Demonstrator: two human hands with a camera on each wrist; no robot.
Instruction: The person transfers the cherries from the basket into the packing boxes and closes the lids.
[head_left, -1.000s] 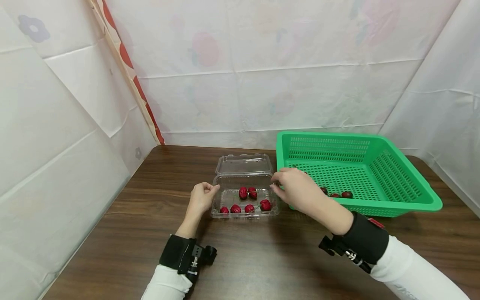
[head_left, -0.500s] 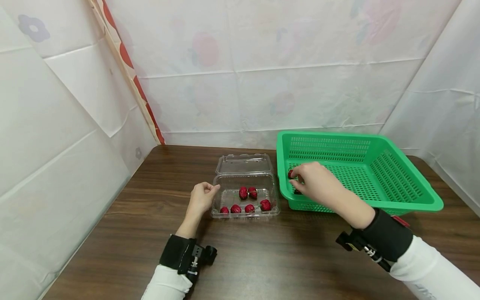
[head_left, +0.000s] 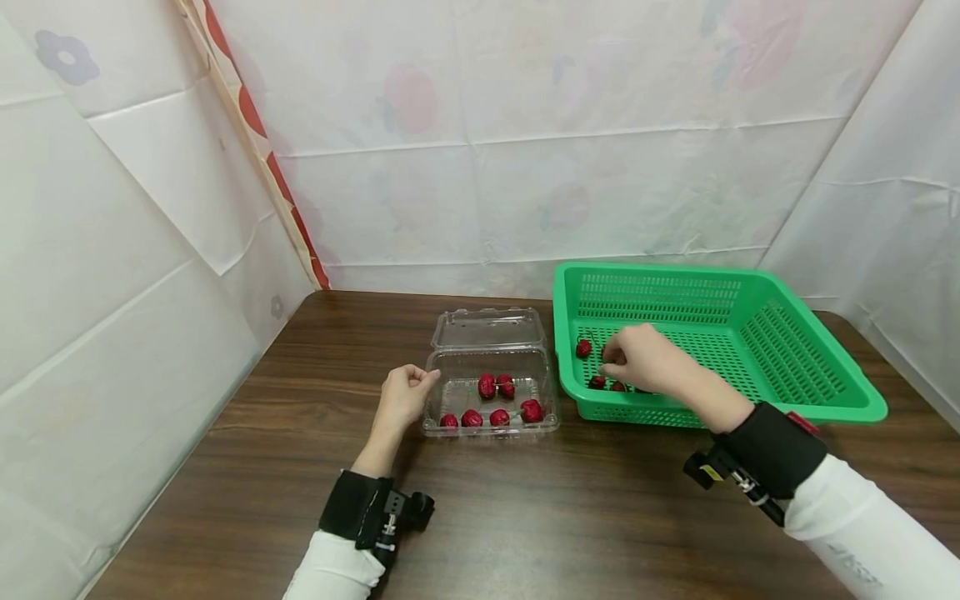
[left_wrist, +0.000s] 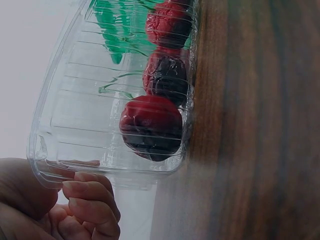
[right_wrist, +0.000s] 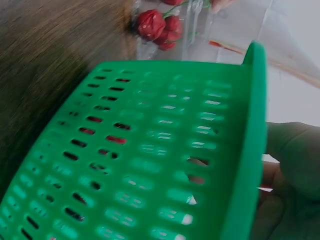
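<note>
In the head view my left hand [head_left: 402,398] pinches the left rim of a clear plastic clamshell box [head_left: 487,358], its lid folded back. The left wrist view has thumb and curled fingers [left_wrist: 90,202] at the box's corner. Wrinkled red cherries [head_left: 531,411] with green stems lie inside, several along the near side and two farther back. My right hand [head_left: 647,360] is down in the green basket [head_left: 810,408], its fingertips bent down against a partly hidden cherry [head_left: 604,351]. Whether they grip it is not visible; the basket wall [right_wrist: 150,150] covers them in the right wrist view.
Loose cherries [head_left: 583,347] lie in the basket's left part, some behind the right hand. The basket stands just right of the box on a dark wooden table [head_left: 525,517]. White patterned sheets [head_left: 465,208] hang behind and at both sides.
My right hand has moved right from the box's right edge into the basket, then slightly farther right, uncovering a cherry at the left. My left hand and the box have stayed put.
</note>
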